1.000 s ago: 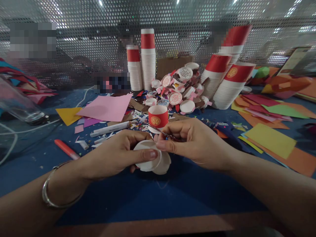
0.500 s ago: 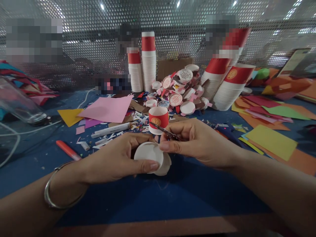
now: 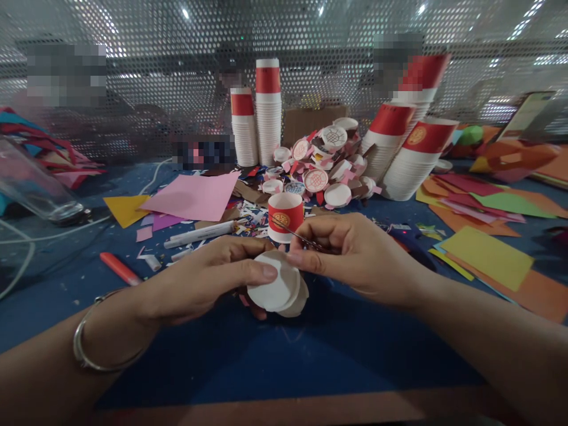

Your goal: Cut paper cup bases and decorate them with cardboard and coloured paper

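White paper cup bottoms (image 3: 271,289), round and overlapping, are pinched between the thumb and fingers of my left hand (image 3: 213,272). My right hand (image 3: 344,251) is closed around dark scissors (image 3: 290,229), their thin blades pointing up and left. The right thumb tip touches the upper right edge of the cup bottoms. Just behind the blades, a red and white paper cup (image 3: 285,210) with a gold emblem stands upright. The scissors' handles are mostly hidden by my fingers.
Tall cup stacks (image 3: 268,118) and leaning stacks (image 3: 406,163) flank a heap of decorated cup bottoms (image 3: 316,179). Pink paper (image 3: 193,198), a white marker (image 3: 199,234) and a red marker (image 3: 119,268) lie left. Coloured sheets (image 3: 488,254) are at right. A perforated metal screen (image 3: 319,35) stands behind.
My left thumb has moved up across the top cup bottom, which has shifted slightly right and turned. The scissors have tilted a little in my right hand, which stays near the same place.
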`<state>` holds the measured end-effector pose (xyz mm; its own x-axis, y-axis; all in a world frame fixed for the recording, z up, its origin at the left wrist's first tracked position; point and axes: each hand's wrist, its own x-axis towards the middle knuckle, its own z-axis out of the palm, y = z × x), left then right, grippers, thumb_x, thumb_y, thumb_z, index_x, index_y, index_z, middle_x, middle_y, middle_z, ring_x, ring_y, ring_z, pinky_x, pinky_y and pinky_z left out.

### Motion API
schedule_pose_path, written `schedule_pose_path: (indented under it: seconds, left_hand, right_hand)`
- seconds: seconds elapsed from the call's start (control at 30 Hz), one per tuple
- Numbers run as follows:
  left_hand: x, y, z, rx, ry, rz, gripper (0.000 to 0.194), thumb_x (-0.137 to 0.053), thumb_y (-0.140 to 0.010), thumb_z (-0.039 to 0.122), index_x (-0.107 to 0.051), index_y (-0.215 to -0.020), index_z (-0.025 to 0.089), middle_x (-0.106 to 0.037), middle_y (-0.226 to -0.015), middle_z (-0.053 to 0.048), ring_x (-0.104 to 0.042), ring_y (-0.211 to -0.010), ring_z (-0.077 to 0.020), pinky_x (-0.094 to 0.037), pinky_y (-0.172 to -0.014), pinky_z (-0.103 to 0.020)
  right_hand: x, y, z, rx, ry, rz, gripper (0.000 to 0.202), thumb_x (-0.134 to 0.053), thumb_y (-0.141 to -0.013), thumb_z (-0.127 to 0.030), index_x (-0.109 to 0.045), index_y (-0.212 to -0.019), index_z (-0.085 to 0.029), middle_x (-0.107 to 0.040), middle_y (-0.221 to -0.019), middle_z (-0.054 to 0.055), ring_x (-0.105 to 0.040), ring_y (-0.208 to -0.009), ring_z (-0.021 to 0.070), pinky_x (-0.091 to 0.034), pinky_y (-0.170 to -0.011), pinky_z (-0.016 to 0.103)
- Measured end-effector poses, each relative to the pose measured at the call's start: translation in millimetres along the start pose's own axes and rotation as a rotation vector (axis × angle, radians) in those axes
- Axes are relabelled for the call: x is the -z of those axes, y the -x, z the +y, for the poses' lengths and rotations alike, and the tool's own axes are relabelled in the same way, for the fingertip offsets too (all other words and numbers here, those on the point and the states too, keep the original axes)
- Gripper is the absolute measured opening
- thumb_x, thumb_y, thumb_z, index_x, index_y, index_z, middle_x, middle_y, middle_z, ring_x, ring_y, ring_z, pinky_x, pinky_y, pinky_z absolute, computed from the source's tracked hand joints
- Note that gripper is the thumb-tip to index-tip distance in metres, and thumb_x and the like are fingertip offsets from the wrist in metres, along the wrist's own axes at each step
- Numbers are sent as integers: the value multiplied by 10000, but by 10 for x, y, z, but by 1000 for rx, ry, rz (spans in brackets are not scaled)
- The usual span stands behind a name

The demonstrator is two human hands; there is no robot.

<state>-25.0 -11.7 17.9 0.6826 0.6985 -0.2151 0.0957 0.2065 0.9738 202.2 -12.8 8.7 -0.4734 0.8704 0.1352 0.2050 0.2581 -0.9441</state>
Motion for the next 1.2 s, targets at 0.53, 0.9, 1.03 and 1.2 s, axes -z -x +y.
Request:
schedule_pose_path:
  seconds: [0.53,0.9,1.03,1.2]
  left_hand:
    - [-36,-17,-26,-26,-163,66,197,-662,-952,343,-752,-902,175,-713,-744,-4,-646,-556,-111,-590,-469,-174]
    - [-54,6,-42,-56,-217,119,238,-654,-945,343,-773,-832,171,-687,-642,0,-586,-495,-89,-503,-413,-136]
    - [-50,8,-55,-64,-214,133,228,-668,-934,335,-770,-806,175,-665,-639,7,-562,-517,-84,-473,-436,-135]
    - [-44,-12,-66,-87,-255,136,274,-659,-935,361,-741,-778,153,-616,-637,7,-512,-551,-86,-431,-487,-160]
  right_hand:
    - [-69,18,-17,4,-86,18,266,-824,-816,-377,-675,-822,-156,-588,-790,2,-482,-690,124,-402,-604,247]
    - [-67,6,-13,-55,-148,24,286,-855,-779,-382,-688,-767,-150,-595,-812,19,-503,-756,144,-388,-602,256]
    - [-71,-4,13,-70,-328,-12,259,-872,-768,-322,-679,-767,-150,-600,-756,-10,-505,-709,115,-409,-626,244]
    - [-68,-16,35,-107,-387,-22,276,-896,-739,-319,-687,-764,-140,-565,-673,-44,-412,-570,67,-315,-515,228]
